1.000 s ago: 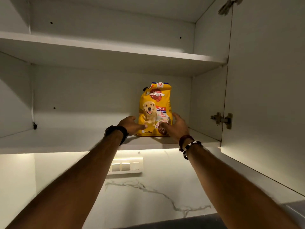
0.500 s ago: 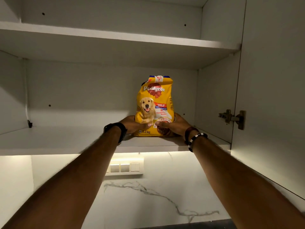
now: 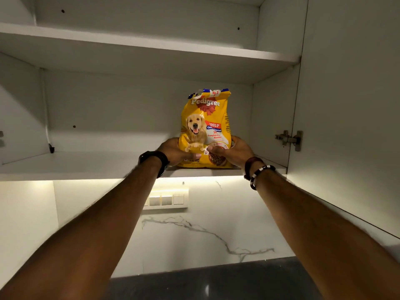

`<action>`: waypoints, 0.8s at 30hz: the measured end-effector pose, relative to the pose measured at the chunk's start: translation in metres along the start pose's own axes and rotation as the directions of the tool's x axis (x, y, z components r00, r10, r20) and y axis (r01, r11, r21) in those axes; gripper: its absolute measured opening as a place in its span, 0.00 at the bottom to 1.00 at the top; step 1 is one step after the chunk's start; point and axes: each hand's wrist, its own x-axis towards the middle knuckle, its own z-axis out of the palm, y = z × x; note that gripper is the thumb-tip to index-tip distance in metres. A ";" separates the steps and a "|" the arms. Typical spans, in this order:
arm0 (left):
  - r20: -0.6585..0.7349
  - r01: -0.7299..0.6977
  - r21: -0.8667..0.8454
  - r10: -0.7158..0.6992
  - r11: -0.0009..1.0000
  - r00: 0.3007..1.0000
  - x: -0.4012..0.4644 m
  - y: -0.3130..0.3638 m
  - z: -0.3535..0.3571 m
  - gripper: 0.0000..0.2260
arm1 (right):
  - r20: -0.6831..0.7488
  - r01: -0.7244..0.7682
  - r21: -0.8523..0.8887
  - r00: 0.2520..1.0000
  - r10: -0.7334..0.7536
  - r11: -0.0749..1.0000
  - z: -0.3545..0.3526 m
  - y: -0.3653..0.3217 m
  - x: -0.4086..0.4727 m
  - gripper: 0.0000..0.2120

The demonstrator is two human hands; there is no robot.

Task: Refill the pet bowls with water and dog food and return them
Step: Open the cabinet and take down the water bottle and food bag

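Early stage: left hand [image 3: 173, 151] and right hand [image 3: 236, 151] clasp the base of the dog food bag [image 3: 205, 128], upright on the lower cabinet shelf [image 3: 86, 167] (top torn open). No bowls visible; filling and returning remain.

Counts in the open wall cabinet

One Pedigree dog food bag [image 3: 206, 128], two hands (left hand [image 3: 176, 150], right hand [image 3: 234, 150]), two shelves (upper shelf [image 3: 129, 43], lower shelf [image 3: 86, 167]), one door hinge [image 3: 290, 139], one switch panel [image 3: 165, 200].
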 end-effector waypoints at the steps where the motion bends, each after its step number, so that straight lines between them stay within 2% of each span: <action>1: -0.001 -0.013 -0.002 0.013 1.000 1.000 -0.008 0.003 -0.001 0.32 | -0.008 -0.001 -0.004 1.000 0.001 1.000 -0.001 -0.005 -0.010 0.32; 7: -0.022 -0.075 0.036 0.076 0.997 0.997 -0.057 0.016 -0.003 0.41 | -0.074 0.015 -0.006 0.997 -0.015 1.000 -0.012 -0.025 -0.069 0.27; 9: -0.022 -0.091 0.059 0.092 0.994 0.996 -0.073 0.020 0.002 0.40 | -0.098 0.004 -0.012 0.995 -0.006 1.000 -0.016 -0.024 -0.086 0.27; 12: 0.001 -0.101 0.100 0.102 0.990 0.995 -0.102 0.023 0.015 0.36 | -0.090 -0.021 -0.023 0.996 0.019 1.000 -0.023 -0.018 -0.113 0.32; 16: -0.005 -0.097 0.122 0.098 0.988 0.995 -0.142 0.023 0.048 0.32 | -0.093 -0.050 -0.034 0.995 0.047 0.998 -0.035 0.000 -0.153 0.30; 21: 0.018 -0.054 0.185 0.052 0.981 0.998 -0.183 0.016 0.101 0.36 | -0.048 -0.119 -0.055 0.992 0.116 0.991 -0.056 0.039 -0.202 0.35; 24: 0.044 -0.036 0.246 0.027 0.969 0.999 -0.203 0.014 0.136 0.43 | -0.030 -0.141 -0.073 0.990 0.139 0.987 -0.071 0.064 -0.234 0.37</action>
